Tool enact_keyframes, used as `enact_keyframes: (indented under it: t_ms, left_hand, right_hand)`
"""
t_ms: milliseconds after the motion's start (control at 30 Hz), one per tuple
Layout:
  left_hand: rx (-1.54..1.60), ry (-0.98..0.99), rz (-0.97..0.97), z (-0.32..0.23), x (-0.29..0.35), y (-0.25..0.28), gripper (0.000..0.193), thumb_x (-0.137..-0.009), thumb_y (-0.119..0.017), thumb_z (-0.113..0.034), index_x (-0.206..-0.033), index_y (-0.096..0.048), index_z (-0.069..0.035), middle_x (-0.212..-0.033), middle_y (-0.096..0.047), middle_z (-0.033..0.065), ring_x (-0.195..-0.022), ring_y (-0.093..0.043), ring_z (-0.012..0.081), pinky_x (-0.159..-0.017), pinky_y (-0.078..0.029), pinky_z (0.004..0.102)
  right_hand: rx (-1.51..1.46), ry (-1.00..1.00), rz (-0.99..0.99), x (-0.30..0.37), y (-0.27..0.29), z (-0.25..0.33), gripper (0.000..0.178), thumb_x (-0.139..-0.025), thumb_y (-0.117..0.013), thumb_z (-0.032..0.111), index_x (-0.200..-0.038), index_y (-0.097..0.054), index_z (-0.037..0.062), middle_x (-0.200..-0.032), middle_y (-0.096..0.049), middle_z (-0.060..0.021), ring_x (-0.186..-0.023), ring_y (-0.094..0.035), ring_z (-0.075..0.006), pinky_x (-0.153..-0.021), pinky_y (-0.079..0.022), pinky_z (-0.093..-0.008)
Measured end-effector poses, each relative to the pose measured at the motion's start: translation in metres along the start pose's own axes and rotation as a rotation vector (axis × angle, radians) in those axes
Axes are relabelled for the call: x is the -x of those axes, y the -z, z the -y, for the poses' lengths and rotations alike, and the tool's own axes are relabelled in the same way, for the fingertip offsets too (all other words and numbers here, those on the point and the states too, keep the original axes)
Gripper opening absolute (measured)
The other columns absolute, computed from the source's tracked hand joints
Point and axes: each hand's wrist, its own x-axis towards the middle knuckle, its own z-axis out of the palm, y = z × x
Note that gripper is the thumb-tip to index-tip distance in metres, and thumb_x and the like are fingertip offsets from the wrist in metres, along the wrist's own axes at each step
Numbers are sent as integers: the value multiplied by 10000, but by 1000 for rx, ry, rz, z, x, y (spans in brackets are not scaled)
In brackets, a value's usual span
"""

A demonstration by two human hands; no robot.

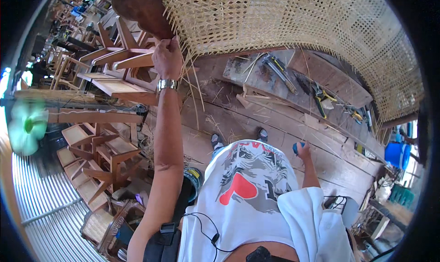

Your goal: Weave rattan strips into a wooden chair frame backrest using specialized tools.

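Note:
A woven cane panel (275, 23) with an open mesh stretches across the top and right of the view, loose strand ends sticking out along its border. At its left corner, beside a dark brown wooden piece (142, 10), my left hand (167, 58) is raised with its fingers pinched on a cane strand. Several loose cane strands (198, 90) dangle just below that corner. Low on my right side, away from the panel, my right hand (303, 151) is closed around a small blue object (299, 147), mostly hidden by the fingers.
Pliers (319, 99) and other hand tools (279, 71) lie on a low wooden bench (238, 69) under the panel. Stacked wooden chair frames (98, 161) crowd the left, near a blurred green fan (28, 124). A blue container (397, 155) is at far right. Cane scraps litter the plank floor (206, 133).

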Motion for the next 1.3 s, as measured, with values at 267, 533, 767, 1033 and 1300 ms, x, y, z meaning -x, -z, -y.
enact_keyframes:
  t_ms: [267,533,767,1033,1300]
  left_hand:
    - [-16,30,-2,5,0,-2,404,-940,-665,-437,-1009,-790,-60,-989,-763,206,-993,-707,415,-897,-532,501]
    - [-27,89,48,9,-7,-6,396,-932,-670,-469,-1023,-797,-105,-1022,-767,183,-985,-712,422,-900,-542,506]
    - [-122,140,147,-7,-2,10,439,-962,-629,-519,-1071,-783,-123,-1071,-757,166,-1080,-693,393,-927,-541,506]
    - [-151,125,87,-5,7,14,373,-951,-663,-478,-1061,-775,-139,-1054,-752,152,-1036,-698,376,-869,-530,520]
    - [172,-394,-265,-22,45,27,209,-931,-711,-181,-1106,-702,-66,-1121,-726,137,-1061,-668,358,-890,-519,475]
  right_hand:
    - [464,182,26,12,15,-22,512,-903,-671,365,-1221,-522,-9,-978,-704,-322,-878,-710,-514,-788,-589,-566]
    - [377,449,-3,-2,8,93,528,-943,-658,447,-1267,-580,37,-1106,-700,-323,-1063,-672,-519,-934,-527,-568]
    - [394,464,142,3,-2,179,455,-944,-674,415,-1237,-560,86,-1085,-700,-316,-1040,-686,-504,-903,-541,-562]
    - [423,537,125,0,11,122,482,-931,-663,448,-1190,-576,50,-1066,-705,-319,-1040,-684,-497,-918,-526,-582]
    - [511,281,57,-1,20,48,559,-911,-656,480,-1195,-608,1,-1112,-686,-363,-1082,-664,-534,-962,-527,-568]
